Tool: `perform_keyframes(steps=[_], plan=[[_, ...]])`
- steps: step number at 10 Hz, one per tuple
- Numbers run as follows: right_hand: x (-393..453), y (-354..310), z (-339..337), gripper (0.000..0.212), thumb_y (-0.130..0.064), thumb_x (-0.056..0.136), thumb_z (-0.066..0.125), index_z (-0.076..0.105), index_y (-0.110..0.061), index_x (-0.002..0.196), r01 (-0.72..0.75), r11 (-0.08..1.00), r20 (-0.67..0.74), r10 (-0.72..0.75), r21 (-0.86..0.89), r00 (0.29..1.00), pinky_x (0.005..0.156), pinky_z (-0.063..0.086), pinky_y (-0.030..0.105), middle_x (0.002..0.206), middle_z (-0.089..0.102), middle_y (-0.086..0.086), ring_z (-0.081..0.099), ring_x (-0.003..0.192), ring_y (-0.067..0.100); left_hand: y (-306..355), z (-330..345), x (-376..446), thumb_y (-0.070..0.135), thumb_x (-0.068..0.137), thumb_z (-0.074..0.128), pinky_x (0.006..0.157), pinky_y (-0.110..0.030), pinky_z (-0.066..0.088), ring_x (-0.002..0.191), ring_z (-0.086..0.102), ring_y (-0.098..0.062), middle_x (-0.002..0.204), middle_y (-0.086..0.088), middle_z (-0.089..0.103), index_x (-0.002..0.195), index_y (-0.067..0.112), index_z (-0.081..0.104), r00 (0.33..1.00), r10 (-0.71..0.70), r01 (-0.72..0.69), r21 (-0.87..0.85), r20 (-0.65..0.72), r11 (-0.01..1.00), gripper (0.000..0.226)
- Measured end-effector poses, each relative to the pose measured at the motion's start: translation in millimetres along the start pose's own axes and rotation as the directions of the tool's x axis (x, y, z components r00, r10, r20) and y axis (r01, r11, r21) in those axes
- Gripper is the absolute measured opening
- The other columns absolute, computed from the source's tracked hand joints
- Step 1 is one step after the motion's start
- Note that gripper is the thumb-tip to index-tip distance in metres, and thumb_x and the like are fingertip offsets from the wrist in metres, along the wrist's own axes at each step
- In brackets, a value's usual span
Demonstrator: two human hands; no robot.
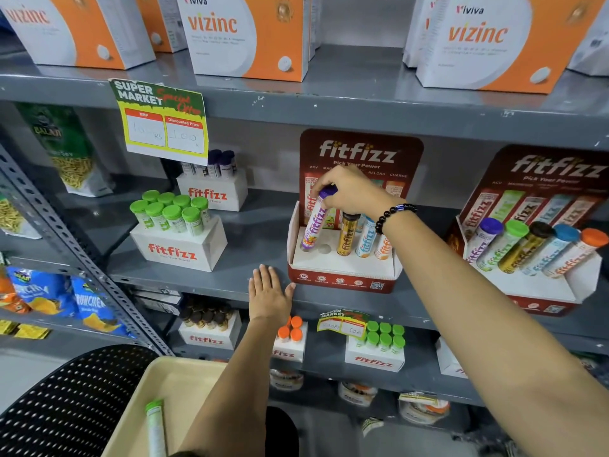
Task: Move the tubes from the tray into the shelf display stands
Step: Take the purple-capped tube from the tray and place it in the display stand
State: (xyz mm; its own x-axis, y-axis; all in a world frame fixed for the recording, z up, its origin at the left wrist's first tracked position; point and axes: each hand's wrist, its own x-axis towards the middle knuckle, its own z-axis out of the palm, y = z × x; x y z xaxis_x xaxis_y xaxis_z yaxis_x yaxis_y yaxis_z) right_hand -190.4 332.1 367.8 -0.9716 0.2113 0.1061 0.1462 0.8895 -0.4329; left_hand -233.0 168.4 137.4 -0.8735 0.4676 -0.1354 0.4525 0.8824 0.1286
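My right hand grips the purple cap of a purple-capped tube. The tube is tilted, and its foot sits in the leftmost hole of the red fitfizz display stand on the middle shelf. The hole beside it is empty. Further right in the stand are a gold tube, a blue tube and an orange tube. My left hand lies flat and open on the shelf edge, left of the stand. A green-capped tube lies in the beige tray at the bottom.
A second fitfizz stand, filled with several tubes, is at the right. White fitfizz boxes with green-capped tubes and purple-capped tubes stand at the left. Orange vizinc boxes fill the upper shelf. A black perforated chair sits at the lower left.
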Motion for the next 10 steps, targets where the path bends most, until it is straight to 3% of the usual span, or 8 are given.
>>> perform_keyframes(steps=[1, 3, 6, 10], plan=[[3, -3, 11, 0.034, -0.002, 0.083, 0.064, 0.066, -0.019, 0.113, 0.001, 0.999, -0.017, -0.002, -0.036, 1.0, 0.083, 0.045, 0.028, 0.125, 0.058, 0.007, 0.053, 0.111, 0.024, 0, 0, 0, 0.05, 0.097, 0.006, 0.116, -0.04, -0.003, 0.143, -0.01, -0.03, 0.156, -0.015, -0.009, 0.148, 0.006, -0.007, 1.0, -0.001, 0.001, -0.002, -0.004, 1.0, 0.068], [7, -7, 22, 0.038, -0.002, 0.086, 0.06, 0.06, -0.012, 0.123, 0.003, 0.998, -0.026, -0.004, -0.055, 1.0, 0.096, 0.044, 0.032, 0.133, 0.055, 0.01, 0.051, 0.118, 0.026, -1, 2, 1, 0.051, 0.097, 0.006, 0.115, -0.039, -0.004, 0.143, -0.011, -0.03, 0.156, -0.014, -0.01, 0.148, 0.007, -0.008, 1.0, -0.005, 0.005, 0.005, -0.013, 1.0, 0.068], [15, -14, 28, 0.038, -0.003, 0.082, 0.063, 0.062, -0.012, 0.119, 0.052, 0.993, -0.001, -0.053, -0.102, 0.999, 0.094, 0.044, 0.03, 0.128, 0.061, 0.009, 0.056, 0.116, 0.025, 0, 2, 0, 0.052, 0.097, 0.008, 0.115, -0.039, -0.005, 0.143, -0.01, -0.03, 0.157, -0.013, -0.009, 0.148, 0.009, -0.007, 1.0, -0.005, 0.004, -0.003, -0.028, 1.0, 0.068], [13, -2, 46, 0.041, -0.002, 0.088, 0.055, 0.056, -0.017, 0.126, -0.018, 0.996, 0.026, 0.02, -0.087, 0.999, 0.092, 0.046, 0.034, 0.129, 0.053, 0.013, 0.054, 0.113, 0.029, 0, 0, -1, 0.052, 0.097, 0.007, 0.116, -0.04, -0.003, 0.143, -0.011, -0.03, 0.157, -0.013, -0.009, 0.148, 0.009, -0.007, 1.0, -0.006, 0.006, -0.008, -0.016, 1.0, 0.069]])
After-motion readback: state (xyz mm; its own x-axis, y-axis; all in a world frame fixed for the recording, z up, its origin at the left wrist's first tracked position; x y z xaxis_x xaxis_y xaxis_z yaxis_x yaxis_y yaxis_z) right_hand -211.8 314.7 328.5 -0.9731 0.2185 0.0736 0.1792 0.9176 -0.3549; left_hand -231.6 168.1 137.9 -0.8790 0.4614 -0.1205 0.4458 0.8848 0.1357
